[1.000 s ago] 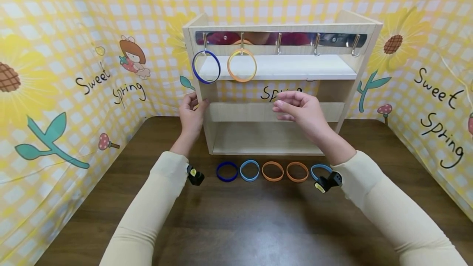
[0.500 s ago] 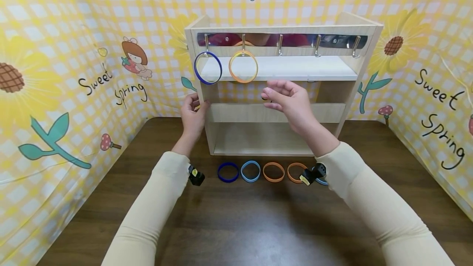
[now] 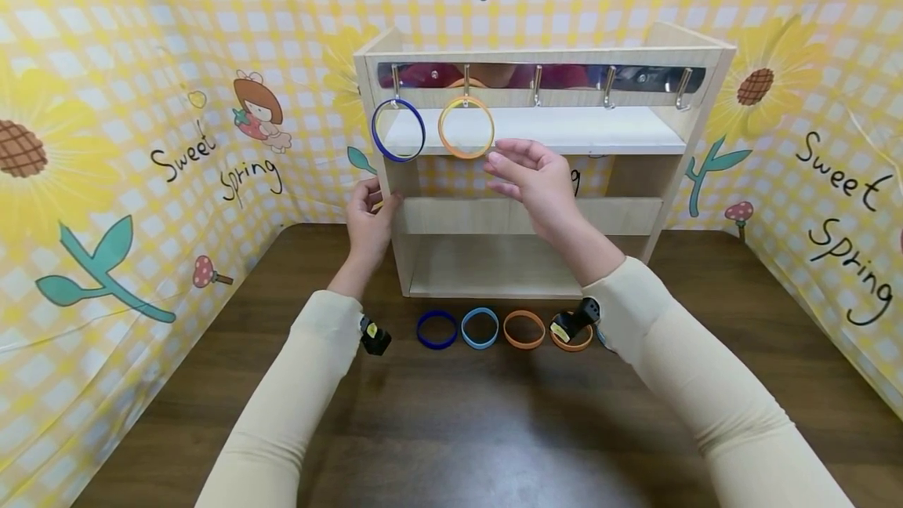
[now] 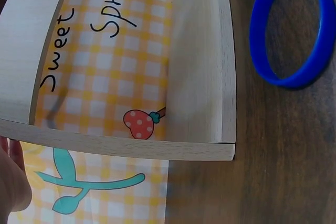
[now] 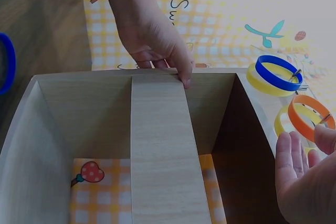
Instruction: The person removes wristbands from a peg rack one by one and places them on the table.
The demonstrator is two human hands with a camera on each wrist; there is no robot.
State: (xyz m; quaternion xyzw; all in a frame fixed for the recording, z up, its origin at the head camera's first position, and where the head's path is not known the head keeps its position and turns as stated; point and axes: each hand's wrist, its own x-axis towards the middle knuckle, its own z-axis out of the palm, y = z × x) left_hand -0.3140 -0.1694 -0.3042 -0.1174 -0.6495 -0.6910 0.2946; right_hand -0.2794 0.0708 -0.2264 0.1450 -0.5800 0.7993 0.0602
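Note:
My left hand [image 3: 369, 226] grips the left side panel of a wooden shelf [image 3: 458, 214], with the thumb at the panel's front edge and the fingers behind it. Just right of the orange wristband [image 3: 441, 141] on the second hook is my right hand [image 3: 536, 183], its fingers loosely bent and nothing seen between them. Whether the fingertips touch the band is unclear. A dark blue wristband [image 3: 422, 142] hangs from the first hook. In the right wrist view, yellow wristbands hang behind the blue band [image 5: 278, 72] and the orange one.
On the brown table [image 3: 451, 429], a row of wristbands lies before the shelf: dark blue [image 3: 419, 330], light blue [image 3: 464, 328], two orange, and another light blue mostly hidden by my right wrist camera [image 3: 574, 321]. A metal hook rail [image 3: 571, 75] crosses the shelf's top.
My right hand has moved left and up, up to the hanging orange wristband. The left hand stays on the side panel.

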